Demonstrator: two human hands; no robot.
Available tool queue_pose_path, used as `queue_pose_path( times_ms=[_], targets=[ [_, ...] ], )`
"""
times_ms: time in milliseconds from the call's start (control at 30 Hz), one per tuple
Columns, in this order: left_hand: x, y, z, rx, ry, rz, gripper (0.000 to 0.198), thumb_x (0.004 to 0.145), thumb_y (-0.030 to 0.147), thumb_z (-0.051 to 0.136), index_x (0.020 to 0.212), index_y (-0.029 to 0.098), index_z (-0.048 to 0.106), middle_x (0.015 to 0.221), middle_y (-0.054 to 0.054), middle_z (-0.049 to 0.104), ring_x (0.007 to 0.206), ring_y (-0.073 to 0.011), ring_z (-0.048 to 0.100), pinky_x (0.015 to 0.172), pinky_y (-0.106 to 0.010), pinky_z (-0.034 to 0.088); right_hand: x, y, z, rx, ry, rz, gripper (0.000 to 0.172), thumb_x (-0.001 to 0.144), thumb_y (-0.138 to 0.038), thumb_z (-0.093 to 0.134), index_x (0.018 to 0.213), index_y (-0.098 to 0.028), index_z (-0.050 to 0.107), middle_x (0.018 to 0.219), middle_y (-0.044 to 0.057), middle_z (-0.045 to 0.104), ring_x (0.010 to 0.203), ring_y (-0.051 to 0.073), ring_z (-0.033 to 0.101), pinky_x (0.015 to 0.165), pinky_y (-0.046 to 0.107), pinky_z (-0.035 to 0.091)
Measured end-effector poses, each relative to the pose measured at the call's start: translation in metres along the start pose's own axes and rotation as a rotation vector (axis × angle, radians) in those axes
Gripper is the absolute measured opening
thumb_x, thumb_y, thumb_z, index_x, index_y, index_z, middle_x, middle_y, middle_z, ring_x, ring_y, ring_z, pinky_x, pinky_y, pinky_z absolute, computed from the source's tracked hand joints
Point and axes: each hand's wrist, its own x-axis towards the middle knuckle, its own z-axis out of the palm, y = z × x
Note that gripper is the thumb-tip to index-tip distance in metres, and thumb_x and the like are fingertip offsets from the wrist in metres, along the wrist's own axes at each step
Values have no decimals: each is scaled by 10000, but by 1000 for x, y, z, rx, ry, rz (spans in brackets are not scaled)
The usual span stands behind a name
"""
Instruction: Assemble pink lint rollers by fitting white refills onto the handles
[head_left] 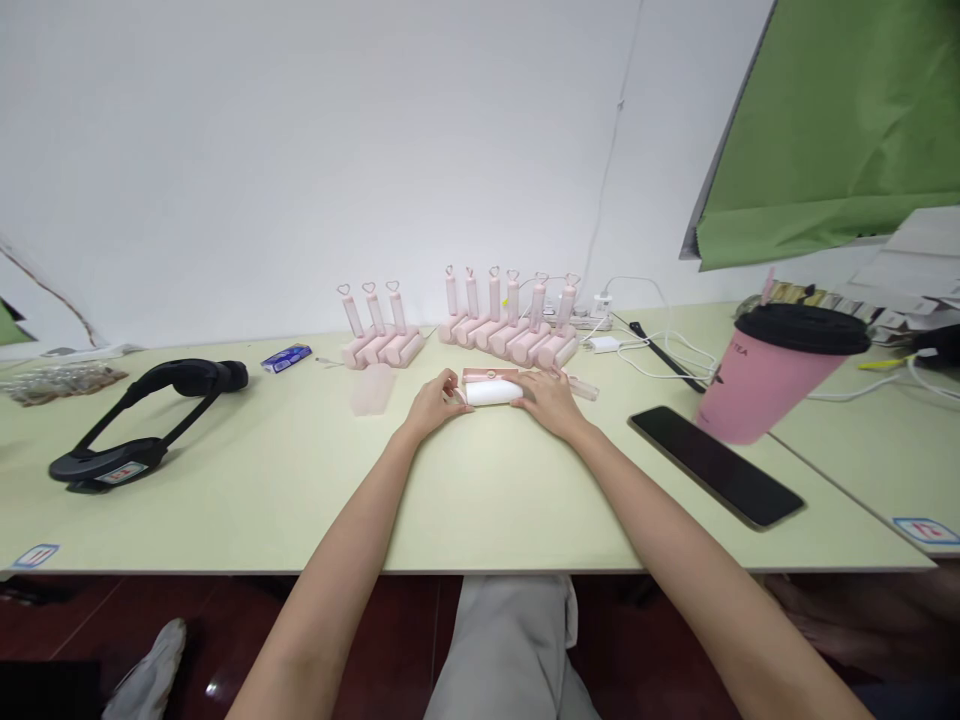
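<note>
Facing a plain white wall point(300, 150) across a smooth pale-green table point(480, 490); holding a rounded white cylinder point(493, 392) by its ends in curled fingers of left hand point(435, 404) and right hand point(553, 401), near heart-topped pink tubes point(494, 297).

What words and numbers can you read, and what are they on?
"TEA": on the pink cup, after a cut-off bit.
"11", I think: on the left table sticker.
"1" and an unclear digit: on the right table sticker.
Too blurred: the sticker on the black headset and the blue packet.
</note>
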Motion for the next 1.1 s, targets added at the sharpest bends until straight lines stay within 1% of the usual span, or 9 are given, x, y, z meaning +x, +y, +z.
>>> queue_pose_path(
  times_ms=[167, 400, 533, 600, 667, 767, 900, 1000, 1100],
  targets=[
    [2, -11, -14, 52, 41, -14, 311, 646, 424, 646, 861, 206, 595, 824, -9, 604, 747, -145, 524, 656, -257, 407, -2, 2, 1, -3, 1, -11, 426, 832, -357, 474, 1253, -291, 455, 1230, 61, 540, 1137, 259, 428, 976, 485, 194],
    [-1, -22, -28, 159, -10, -85, 355, 706, 456, 588, 964, 217, 631, 842, -39, 593, 768, -163, 515, 683, -275, 396, -2, -1, -12, 31, 79, 18, 461, 849, -374, 418, 1298, -272, 391, 1335, 65, 432, 1195, 255, 372, 991, 474, 187],
    [-1, -20, -32, 127, 116, -130, 371, 788, 512, 452, 908, 209, 629, 880, -43, 604, 775, -164, 511, 693, -281, 390, -1, 3, -44, 63, 263, 101, 378, 868, -384, 366, 1201, -260, 492, 1269, 59, 500, 1147, 233, 424, 987, 438, 206],
    [0, -19, -34, 112, 207, -150, 395, 832, 500, 369, 871, 198, 619, 873, -44, 609, 763, -165, 503, 714, -293, 388, -15, 11, -67, 57, 378, 202, 348, 880, -375, 330, 1125, -251, 544, 1203, 52, 550, 1102, 218, 460, 954, 399, 254],
    [0, -19, -35, 111, 277, -165, 395, 849, 482, 335, 847, 196, 609, 853, -45, 609, 749, -168, 497, 722, -302, 386, -42, 25, -87, 11, 452, 368, 366, 885, -381, 297, 1096, -229, 555, 1133, 71, 584, 1063, 230, 483, 910, 395, 287],
    [-1, -19, -33, 137, 324, -163, 376, 861, 457, 318, 810, 207, 594, 834, -46, 603, 752, -178, 494, 711, -310, 381, -98, 47, -104, -113, 279, 583, 387, 830, -496, 369, 1038, -244, 577, 1050, 76, 613, 994, 266, 513, 863, 427, 311],
    [-2, -20, -27, 181, 305, -133, 374, 871, 440, 304, 764, 207, 577, 826, -50, 592, 782, -189, 498, 704, -309, 375, -161, 58, -102, -284, 18, 716, 598, 745, -596, 433, 1200, -208, 468, 1102, 130, 569, 1035, 332, 488, 832, 474, 342],
    [-2, -20, -24, 204, 255, -130, 362, 869, 435, 315, 747, 207, 569, 813, -49, 583, 794, -196, 496, 692, -307, 371, -175, 51, -93, -294, -68, 752, 653, 757, -590, 405, 1291, -217, 358, 1151, 133, 536, 1027, 331, 497, 809, 473, 369],
    [-3, -18, -24, 215, 218, -125, 349, 869, 417, 322, 731, 206, 564, 801, -54, 579, 814, -203, 498, 695, -309, 366, -172, 41, -87, -346, -18, 834, 702, 755, -596, 406, 1301, -162, 337, 1117, 180, 533, 1015, 340, 495, 795, 468, 374]
  ],
)
